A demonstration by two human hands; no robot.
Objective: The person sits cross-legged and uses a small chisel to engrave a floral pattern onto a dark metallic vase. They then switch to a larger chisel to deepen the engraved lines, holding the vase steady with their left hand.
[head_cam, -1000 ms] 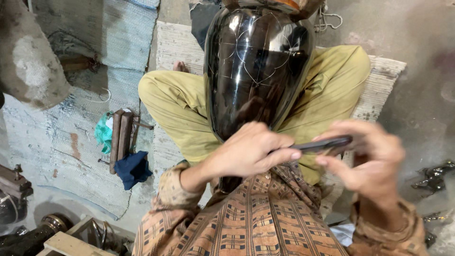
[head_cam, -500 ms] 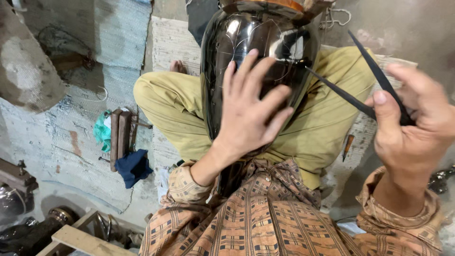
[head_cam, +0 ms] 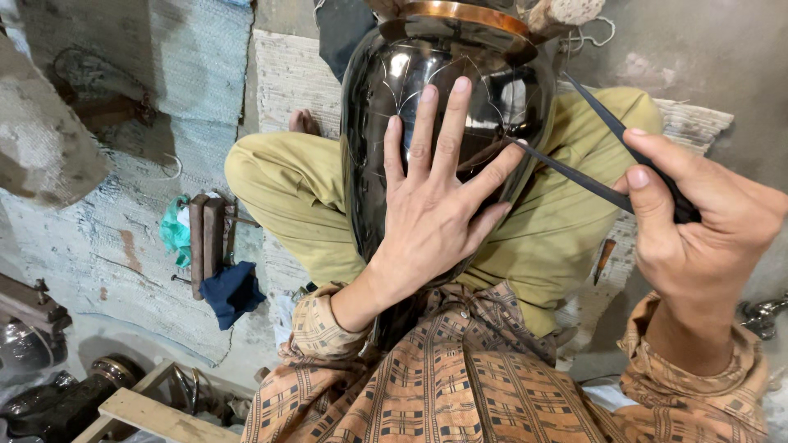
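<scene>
A large glossy black vase [head_cam: 386, 98] with a copper-coloured rim and thin scratched line patterns lies between my crossed legs in olive trousers. My left hand [head_cam: 435, 205] rests flat on its belly, fingers spread wide and holding nothing. My right hand [head_cam: 698, 230] at the right grips a dark two-legged metal divider [head_cam: 574, 168] by its joint. One leg's tip touches the vase beside my left thumb; the other leg points up towards the rim.
A worn pale mat [head_cam: 287, 74] covers the rough floor under my legs. To the left lie a wooden-handled tool [head_cam: 205, 242], a teal rag [head_cam: 174, 230] and a dark blue cloth [head_cam: 232, 291]. Metal parts and a wooden frame [head_cam: 148, 414] sit at bottom left.
My left hand has left the tool and spread flat on the vase. My right hand has swung right and opened the divider, whose tip now meets the vase.
</scene>
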